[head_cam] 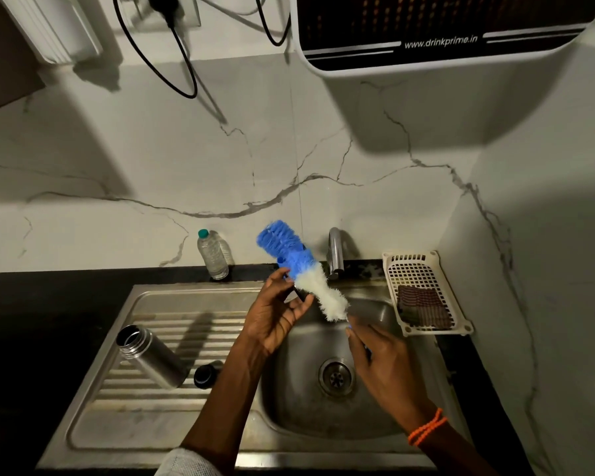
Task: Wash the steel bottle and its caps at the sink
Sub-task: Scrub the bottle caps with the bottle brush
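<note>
1. The bottle (152,360) lies open on its side on the ribbed drainboard (200,338) left of the basin, mouth toward the far left; a dark cap (207,373) sits just beside its base. Both are well apart from my hands, not yet being scrubbed.
2. My right hand (383,364) pinches the brush (301,269) by its thin handle, fingers curled round it, the bristle end slanting up and away over the basin.
3. My left hand (277,312) is beside the white bristles, fingers loosely spread, thumb and fingertips near or just touching them; it may also hold something small and dark, I cannot tell.
4. To do this step well, I judge I should wet and soap the bristles under the tap (337,252), then pick up the bottle and feed the brush straight into its narrow neck.
5. The bottle is brushed steel, cylindrical, with a threaded mouth; likely slippery when wet.
6. The brush is soft and fluffy: white fibres near the handle, stiffer blue ones at the tip.
7. A plastic bottle (215,254) stands at the wall; a slotted basket (423,290) holds a dark scrub pad (423,307).
</note>
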